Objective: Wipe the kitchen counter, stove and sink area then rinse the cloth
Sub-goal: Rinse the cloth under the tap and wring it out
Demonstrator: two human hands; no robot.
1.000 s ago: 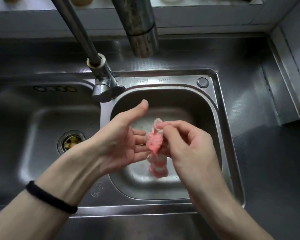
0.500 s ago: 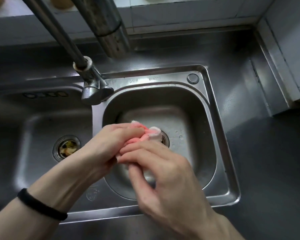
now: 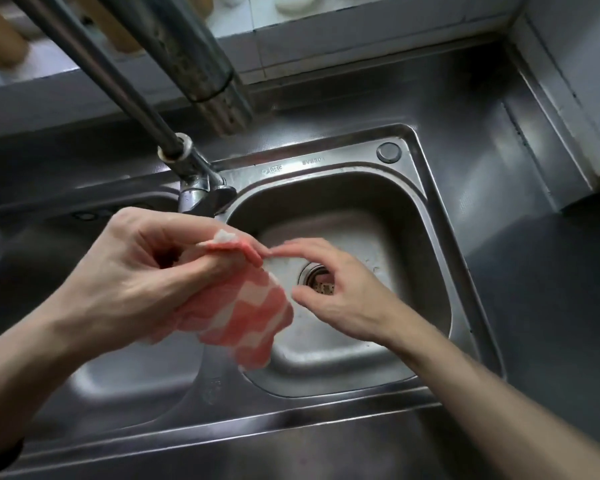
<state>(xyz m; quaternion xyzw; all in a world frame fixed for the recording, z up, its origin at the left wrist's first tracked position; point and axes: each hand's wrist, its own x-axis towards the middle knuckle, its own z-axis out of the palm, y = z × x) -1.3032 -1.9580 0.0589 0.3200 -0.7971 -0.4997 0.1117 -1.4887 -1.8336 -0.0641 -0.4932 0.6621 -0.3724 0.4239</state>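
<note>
A pink-and-white patterned cloth (image 3: 243,317) hangs over the divider between the two steel sink basins. My left hand (image 3: 132,275) is shut on its upper part, fingers curled around the bunched fabric. My right hand (image 3: 340,292) is over the right basin (image 3: 416,258); its index fingertip touches the cloth's top corner, with the other fingers spread. The drain (image 3: 321,280) of the right basin shows just behind that hand. No water runs from the faucet (image 3: 201,188).
The faucet's long spout (image 3: 94,67) crosses the upper left, and a second thick metal tube (image 3: 205,71) hangs close to the camera. The left basin (image 3: 94,375) lies under my left forearm. Steel counter (image 3: 499,161) surrounds the sink; a tiled ledge (image 3: 361,26) runs behind.
The cloth was bunched between both hands; now it hangs unfolded from my left hand, which has risen and moved left. My right hand has let go and drawn back to the right.
</note>
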